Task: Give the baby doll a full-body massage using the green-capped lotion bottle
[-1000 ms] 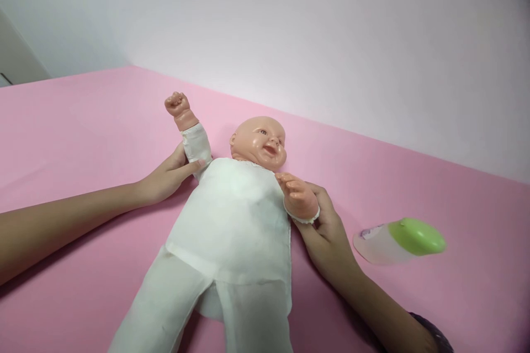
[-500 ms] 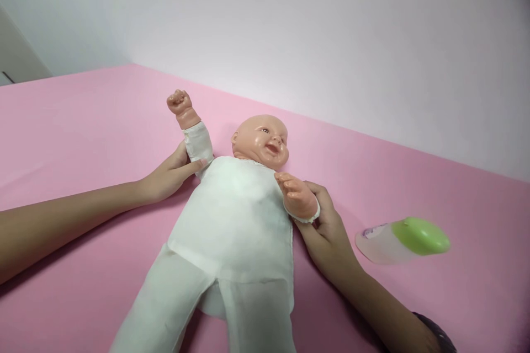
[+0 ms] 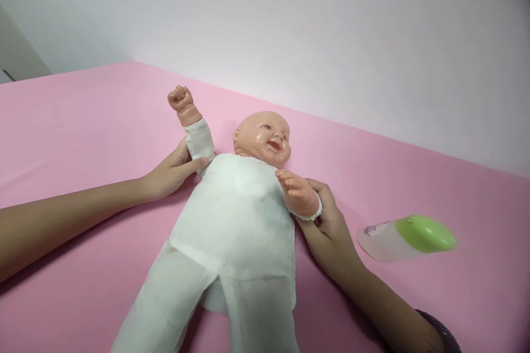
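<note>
Pink desk [image 3: 83, 116] — doll [image 3: 242, 215] in white on its back mid-surface, head toward 12 o'clock, legs toward 6–7. Green-capped bottle [image 3: 408, 237] toward 3–4 o'clock, apart from doll — standing or lying, can't tell.

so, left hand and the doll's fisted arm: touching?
Touching. The head view shows the left hand gripping the doll's fisted arm, thumb lying across the white sleeve.
</note>
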The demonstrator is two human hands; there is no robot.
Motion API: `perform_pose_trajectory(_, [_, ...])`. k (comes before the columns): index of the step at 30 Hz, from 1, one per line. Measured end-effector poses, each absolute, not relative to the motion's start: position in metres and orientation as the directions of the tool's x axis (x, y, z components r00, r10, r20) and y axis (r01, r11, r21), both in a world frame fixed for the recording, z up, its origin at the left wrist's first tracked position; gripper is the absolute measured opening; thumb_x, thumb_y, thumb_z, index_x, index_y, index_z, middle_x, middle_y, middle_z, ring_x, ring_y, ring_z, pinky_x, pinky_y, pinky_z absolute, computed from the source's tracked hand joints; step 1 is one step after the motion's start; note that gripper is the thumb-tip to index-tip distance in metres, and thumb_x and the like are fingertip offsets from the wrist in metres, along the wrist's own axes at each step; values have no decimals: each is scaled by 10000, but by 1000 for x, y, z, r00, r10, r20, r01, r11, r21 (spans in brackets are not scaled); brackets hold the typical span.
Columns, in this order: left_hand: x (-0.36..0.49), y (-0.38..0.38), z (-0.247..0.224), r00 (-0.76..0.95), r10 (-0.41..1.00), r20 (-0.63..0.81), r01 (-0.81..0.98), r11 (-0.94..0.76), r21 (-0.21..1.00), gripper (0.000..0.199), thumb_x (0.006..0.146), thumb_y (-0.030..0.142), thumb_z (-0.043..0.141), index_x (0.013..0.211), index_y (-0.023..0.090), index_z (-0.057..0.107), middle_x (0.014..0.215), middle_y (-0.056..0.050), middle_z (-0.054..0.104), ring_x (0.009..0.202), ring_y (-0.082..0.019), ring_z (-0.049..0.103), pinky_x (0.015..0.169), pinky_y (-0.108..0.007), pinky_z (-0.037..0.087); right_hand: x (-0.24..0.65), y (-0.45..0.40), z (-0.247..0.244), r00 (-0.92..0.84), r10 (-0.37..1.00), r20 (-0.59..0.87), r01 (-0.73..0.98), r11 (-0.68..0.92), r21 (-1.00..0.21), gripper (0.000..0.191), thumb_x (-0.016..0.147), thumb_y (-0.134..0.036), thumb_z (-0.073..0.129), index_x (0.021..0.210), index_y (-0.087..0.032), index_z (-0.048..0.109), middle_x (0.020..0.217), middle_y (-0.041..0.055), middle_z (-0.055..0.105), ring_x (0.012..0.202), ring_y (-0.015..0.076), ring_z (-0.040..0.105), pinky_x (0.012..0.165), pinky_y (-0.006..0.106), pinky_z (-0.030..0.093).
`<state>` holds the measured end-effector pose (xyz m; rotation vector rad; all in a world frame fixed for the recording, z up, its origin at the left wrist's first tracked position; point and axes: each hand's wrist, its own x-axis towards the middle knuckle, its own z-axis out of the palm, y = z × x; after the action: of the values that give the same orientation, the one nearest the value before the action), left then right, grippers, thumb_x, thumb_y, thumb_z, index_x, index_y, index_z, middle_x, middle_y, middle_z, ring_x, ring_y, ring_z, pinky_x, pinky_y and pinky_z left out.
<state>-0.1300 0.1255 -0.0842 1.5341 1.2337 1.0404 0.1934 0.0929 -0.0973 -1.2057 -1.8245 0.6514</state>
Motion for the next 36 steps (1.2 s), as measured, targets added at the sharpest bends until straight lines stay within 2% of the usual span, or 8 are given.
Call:
perform_pose_trajectory(13, [-131,127,-87,140,987,81,243,-114,963,340,942,467,656,1120,220,504,1081,-42,604,982,-200,580,858,-379,521,195,92,-101,-212,907,363,478,420,-771,345,954,-327,589,1274,-208,539,1314,72,649,1091,162,674,797,254,574])
perform_pose_trajectory(26, [-130,128,-89,143,987,77,236,-110,966,313,946,452,658,1103,229,506,1082,-37,610,974,-195,584,849,-367,518,195,94,-99,-204,902,381,477,431,-766,331,933,-303,595,1247,-208,551,1246,63,676,1036,145,688,779,238,583])
perform_pose_trajectory(36, [-132,127,-88,149,985,84,241,-119,963,302,949,447,660,1087,231,500,1077,-39,598,962,-190,575,836,-368,517,196,92,-102,-196,911,362,483,411,-773,339,936,-300,592,1262,-222,542,1289,65,664,1083,163,686,776,253,590])
